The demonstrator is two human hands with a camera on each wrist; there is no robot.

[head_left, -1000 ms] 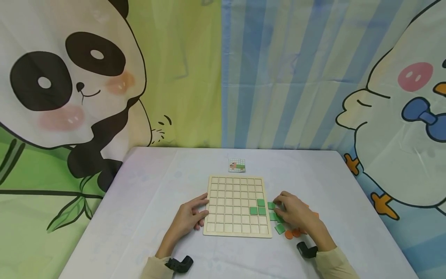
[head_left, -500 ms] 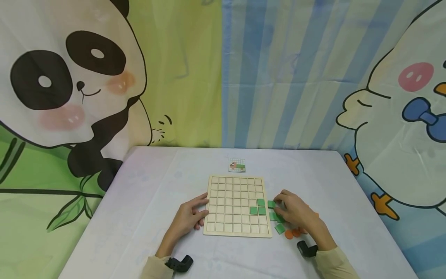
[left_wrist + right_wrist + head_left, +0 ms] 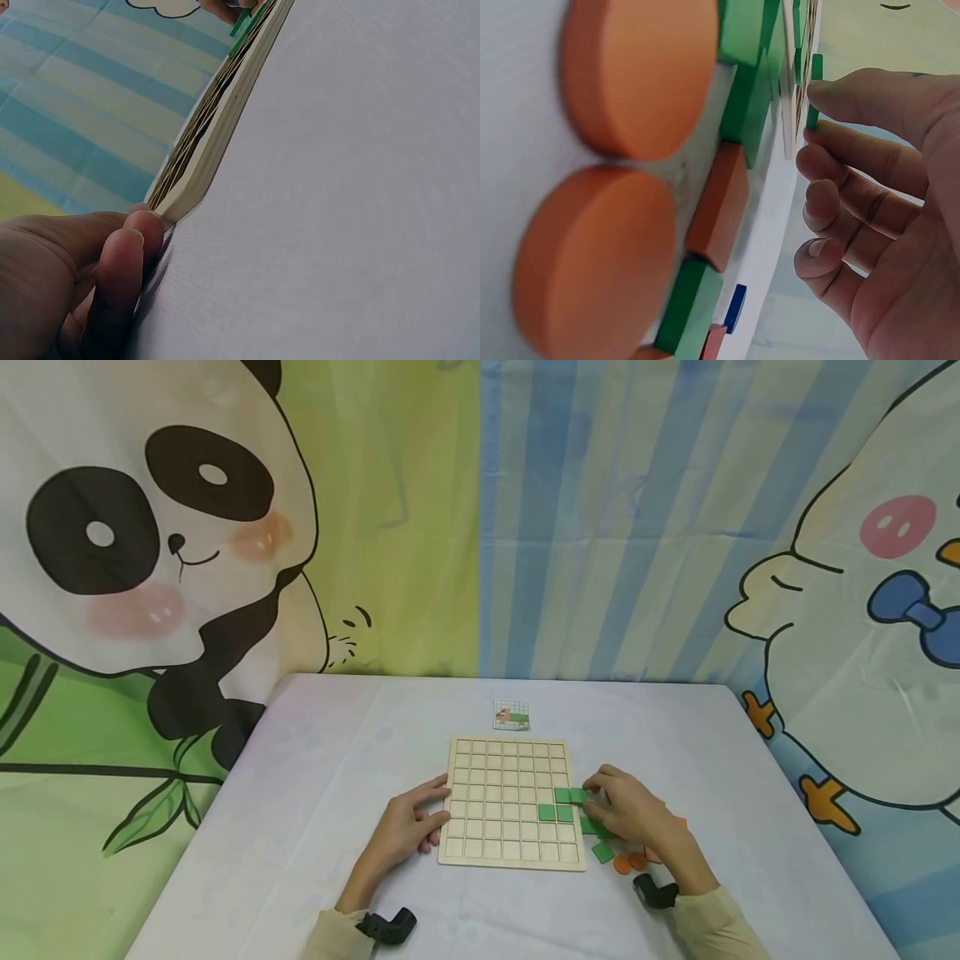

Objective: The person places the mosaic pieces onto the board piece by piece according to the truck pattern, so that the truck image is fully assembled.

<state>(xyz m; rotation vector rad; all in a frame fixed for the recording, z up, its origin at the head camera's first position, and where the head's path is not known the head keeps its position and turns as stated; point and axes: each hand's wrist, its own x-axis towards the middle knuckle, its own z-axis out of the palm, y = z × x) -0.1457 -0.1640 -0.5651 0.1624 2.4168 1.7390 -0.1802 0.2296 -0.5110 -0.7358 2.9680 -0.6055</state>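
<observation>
A pale wooden grid board (image 3: 495, 852) lies on the table, with several green square tiles (image 3: 555, 812) set in cells at its right side. My left hand (image 3: 405, 818) rests its thumb and fingertips against the board's left edge. Between thumb and index finger, my right hand (image 3: 633, 810) pinches another green square tile (image 3: 816, 90), held at the board's right edge beside a tile in the grid. The right hand's other fingers are loosely curled in the right wrist view. Below it lie loose green tiles (image 3: 602, 852), partly hidden by the hand.
Orange discs (image 3: 622, 864) lie to the right of the board, near the right wrist. A dark blue piece (image 3: 736, 308) and a red-brown block (image 3: 718, 206) show in the right wrist view. Behind the board lies a small picture card (image 3: 511, 716). A printed curtain (image 3: 600, 527) hangs behind.
The right hand has moved slightly left and away from the person, carrying a green square tile from beside the board to its right edge. The left hand has stayed still.
</observation>
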